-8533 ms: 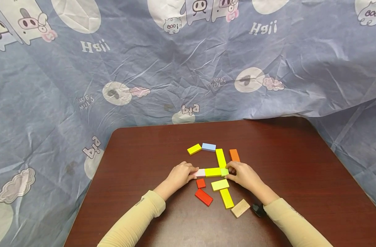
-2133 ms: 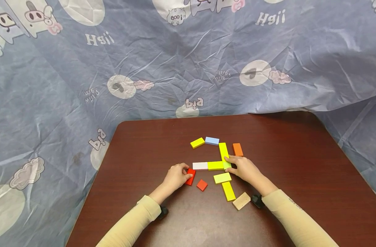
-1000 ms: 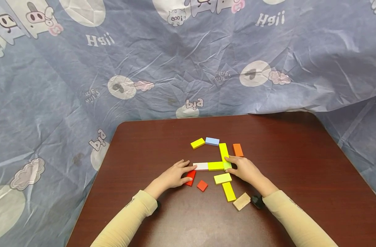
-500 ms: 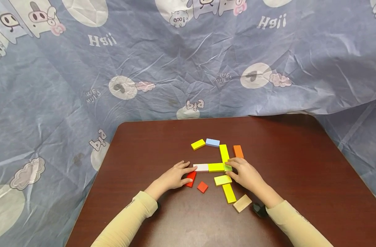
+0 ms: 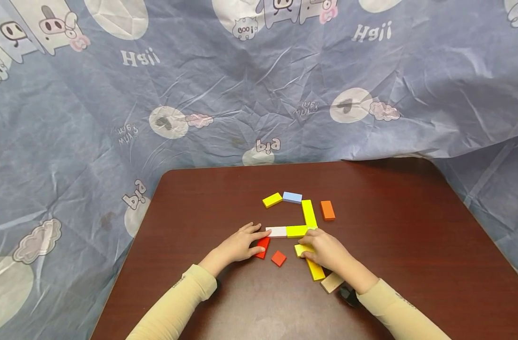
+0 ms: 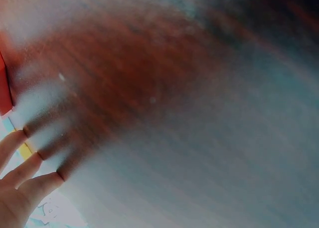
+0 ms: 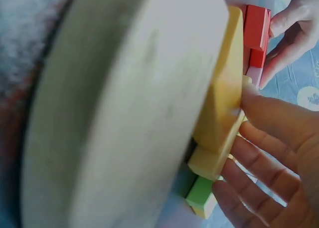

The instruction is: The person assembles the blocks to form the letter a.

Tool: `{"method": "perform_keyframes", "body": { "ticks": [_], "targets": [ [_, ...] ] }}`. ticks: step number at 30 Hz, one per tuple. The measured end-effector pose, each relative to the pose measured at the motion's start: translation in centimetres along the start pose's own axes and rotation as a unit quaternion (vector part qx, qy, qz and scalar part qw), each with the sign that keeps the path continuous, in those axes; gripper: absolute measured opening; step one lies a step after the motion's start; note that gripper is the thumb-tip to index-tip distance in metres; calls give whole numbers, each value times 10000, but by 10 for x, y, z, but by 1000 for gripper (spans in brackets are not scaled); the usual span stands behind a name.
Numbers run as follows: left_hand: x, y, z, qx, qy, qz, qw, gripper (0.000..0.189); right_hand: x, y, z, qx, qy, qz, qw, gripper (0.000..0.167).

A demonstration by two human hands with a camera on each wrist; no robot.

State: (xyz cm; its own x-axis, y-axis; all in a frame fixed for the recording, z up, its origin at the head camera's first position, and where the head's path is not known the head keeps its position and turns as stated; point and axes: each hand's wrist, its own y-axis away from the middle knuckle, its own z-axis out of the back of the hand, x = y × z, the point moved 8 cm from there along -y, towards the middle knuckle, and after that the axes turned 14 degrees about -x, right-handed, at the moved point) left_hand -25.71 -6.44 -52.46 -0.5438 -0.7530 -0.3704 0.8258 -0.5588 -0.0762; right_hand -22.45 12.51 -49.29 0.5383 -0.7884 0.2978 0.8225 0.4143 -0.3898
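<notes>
My left hand [image 5: 235, 244] lies with spread fingers over the table, index fingertip at the left end of a white block [image 5: 277, 232] and thumb on a red block [image 5: 263, 246]. A small red square block [image 5: 278, 258] lies to its right. My right hand [image 5: 328, 251] pinches a pale yellow block [image 5: 299, 250] between thumb and fingers; the hand hides that block's right part. Just behind, a yellow block [image 5: 296, 231] continues the white one's row, and another yellow block [image 5: 309, 212] runs away from it. A green block [image 7: 202, 192] shows beyond the fingers in the right wrist view.
Under my right hand a yellow block [image 5: 315, 272] and a bare wooden block [image 5: 332, 282] lie partly covered. Farther back are a yellow block [image 5: 272, 200], a blue block [image 5: 292, 197] and an orange block [image 5: 327, 210]. A patterned cloth [image 5: 225, 94] hangs behind the table.
The red block was turned and shifted beside the white block's left end; my left hand then loosened from it and spread. My right hand moved nearer, from the green block to the pale yellow one.
</notes>
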Motion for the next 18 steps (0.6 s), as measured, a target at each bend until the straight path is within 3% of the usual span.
{"method": "perform_keyframes", "body": {
  "ticks": [4, 8, 18],
  "targets": [
    [0, 0, 0, -10, 0, 5, 10000, 55, 4, -1, -3, 102, 137, 148, 9997, 29],
    [1, 0, 0, -21, 35, 14, 10000, 55, 5, 0, -5, 222, 287, -5, 9993, 27],
    [0, 0, -1, -28, -42, -47, 10000, 56, -8, 13, -2, 252, 429, -1356, 9895, 31]
  ]
}}
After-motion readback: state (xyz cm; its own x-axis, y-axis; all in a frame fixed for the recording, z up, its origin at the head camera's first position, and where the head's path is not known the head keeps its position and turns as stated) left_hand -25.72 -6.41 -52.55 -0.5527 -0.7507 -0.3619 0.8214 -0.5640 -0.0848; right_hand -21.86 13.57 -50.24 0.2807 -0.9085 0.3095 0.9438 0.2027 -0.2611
